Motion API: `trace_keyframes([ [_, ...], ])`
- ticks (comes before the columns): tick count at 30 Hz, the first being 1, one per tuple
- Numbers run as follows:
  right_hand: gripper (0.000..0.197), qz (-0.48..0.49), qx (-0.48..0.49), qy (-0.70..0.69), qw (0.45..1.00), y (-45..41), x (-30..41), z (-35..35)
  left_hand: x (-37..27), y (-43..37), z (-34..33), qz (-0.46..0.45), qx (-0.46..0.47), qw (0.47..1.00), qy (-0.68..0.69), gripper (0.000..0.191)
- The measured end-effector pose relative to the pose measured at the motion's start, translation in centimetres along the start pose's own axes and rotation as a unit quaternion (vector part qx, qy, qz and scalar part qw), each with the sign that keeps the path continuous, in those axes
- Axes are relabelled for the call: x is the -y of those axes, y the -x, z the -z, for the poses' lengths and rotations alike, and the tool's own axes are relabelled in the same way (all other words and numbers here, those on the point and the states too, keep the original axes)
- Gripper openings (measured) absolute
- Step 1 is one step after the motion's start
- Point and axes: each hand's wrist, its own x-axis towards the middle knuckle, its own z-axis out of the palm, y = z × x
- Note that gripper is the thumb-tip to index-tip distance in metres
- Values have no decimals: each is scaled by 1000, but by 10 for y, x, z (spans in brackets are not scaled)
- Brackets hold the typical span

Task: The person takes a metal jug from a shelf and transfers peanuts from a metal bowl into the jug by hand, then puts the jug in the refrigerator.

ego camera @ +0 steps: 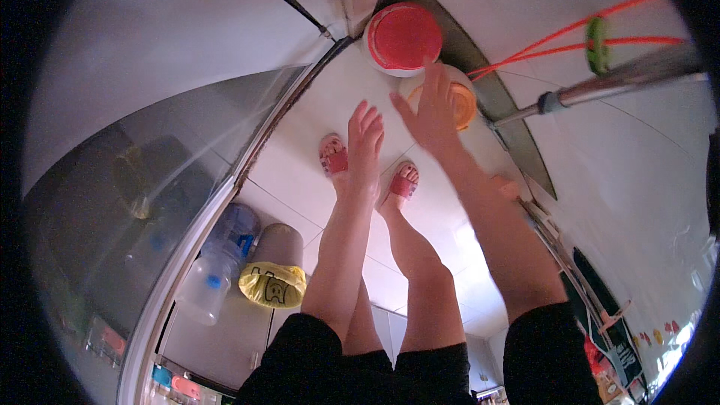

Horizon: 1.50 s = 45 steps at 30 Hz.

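Note:
My left hand is held out over the floor with its fingers loosely extended and nothing in it. My right hand reaches further forward, fingers spread and also holding nothing; it looks slightly blurred. Beyond its fingertips stands a white bucket with a red lid. Next to that bucket is a pale container with an orange lid, partly hidden behind my right hand. Whether the hand touches either one I cannot tell.
A glass panel in a pale frame runs along the left. Beside it are a waste bin with a yellow bag and a clear plastic bottle. To the right are a metal pole and a red cord. Slippers are on my feet.

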Motion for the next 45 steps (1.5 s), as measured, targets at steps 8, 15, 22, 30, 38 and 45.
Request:
trace_keyframes([
  [8,53,-185,114,-542,812,153,117,65,-28,122,7,179,140,932,283,66],
  [15,55,-322,-105,-750,568,204,195,108,-98,244,2,61,107,961,248,40],
  [22,38,-121,379,-593,701,192,296,254,-142,337,45,-45,84,995,15,45],
  [30,21,91,437,-489,749,247,367,257,-129,443,114,-62,-12,996,62,42],
  [38,20,237,443,-409,762,339,429,211,-126,533,187,-115,-86,986,81,44],
  [45,27,491,121,-228,832,334,503,165,-131,596,244,-219,-123,962,103,43],
])
